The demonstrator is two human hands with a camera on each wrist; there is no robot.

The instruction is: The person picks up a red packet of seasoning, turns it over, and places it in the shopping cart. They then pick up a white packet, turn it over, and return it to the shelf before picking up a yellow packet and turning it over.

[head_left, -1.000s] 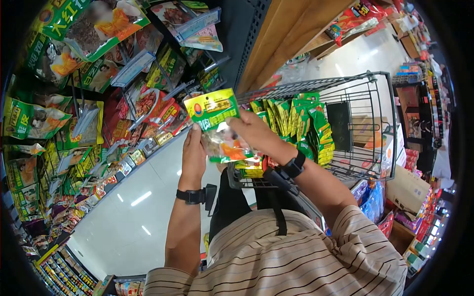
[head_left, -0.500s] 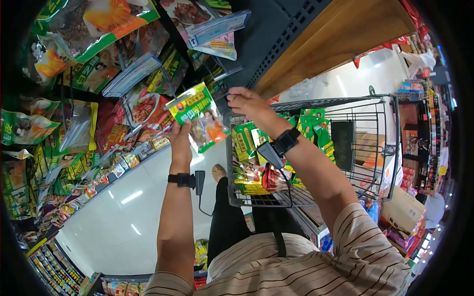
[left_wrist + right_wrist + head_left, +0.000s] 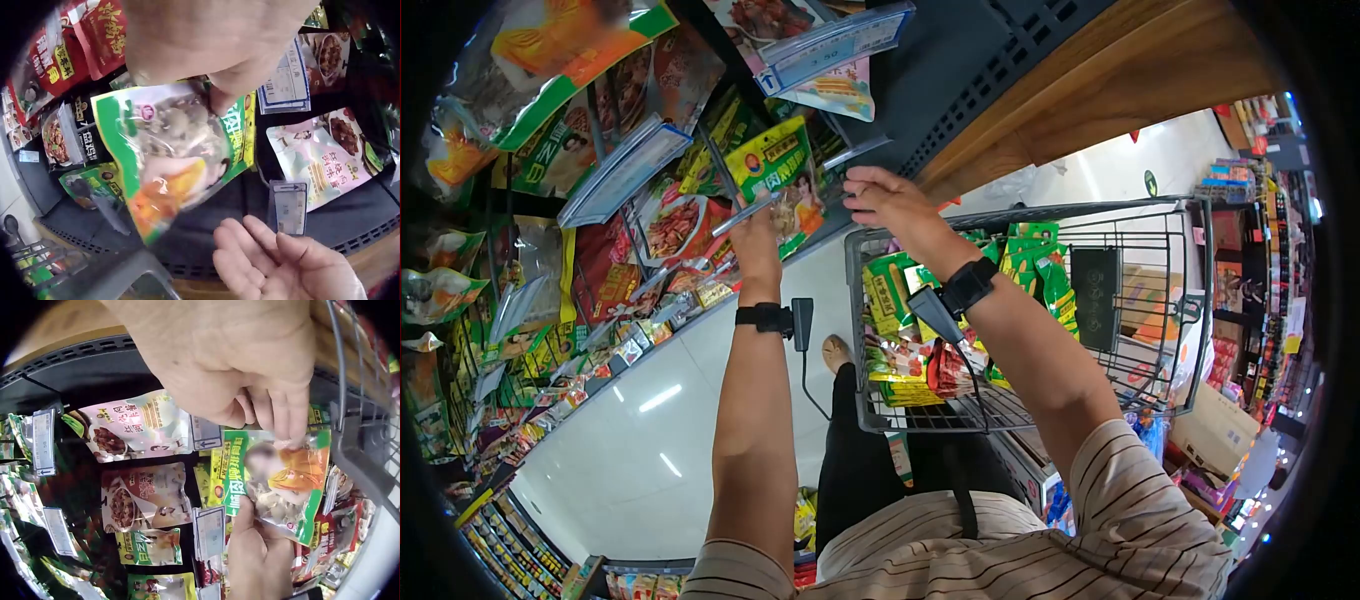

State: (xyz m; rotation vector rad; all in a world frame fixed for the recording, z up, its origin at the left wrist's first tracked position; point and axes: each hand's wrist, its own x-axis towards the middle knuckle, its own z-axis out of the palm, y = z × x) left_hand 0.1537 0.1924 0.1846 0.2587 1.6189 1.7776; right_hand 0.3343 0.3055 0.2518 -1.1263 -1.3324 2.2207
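The left hand (image 3: 757, 243) pinches a green and yellow food packet (image 3: 778, 170) by its edge, among the hanging packets at the shelf. In the left wrist view that packet (image 3: 181, 147) hangs from the left hand (image 3: 219, 44), its clear window showing. The right wrist view has the left thumb on the packet (image 3: 275, 481). The right hand (image 3: 897, 212) is apart from the packet in the head view, fingers loosely bent, holding nothing, above the cart's near corner. Price tags (image 3: 625, 172) stand out on rods beside the packet.
A wire shopping cart (image 3: 1040, 212) with several green, yellow and red packets (image 3: 892, 300) stands at the right. A wooden shelf edge (image 3: 1090, 90) runs above it. Packed racks fill the left side; pale floor (image 3: 650, 420) lies below them.
The left hand has carried the packet up to the hanging rods. The right hand has let go of the packet and moved off it. The view has shifted closer to the shelf.
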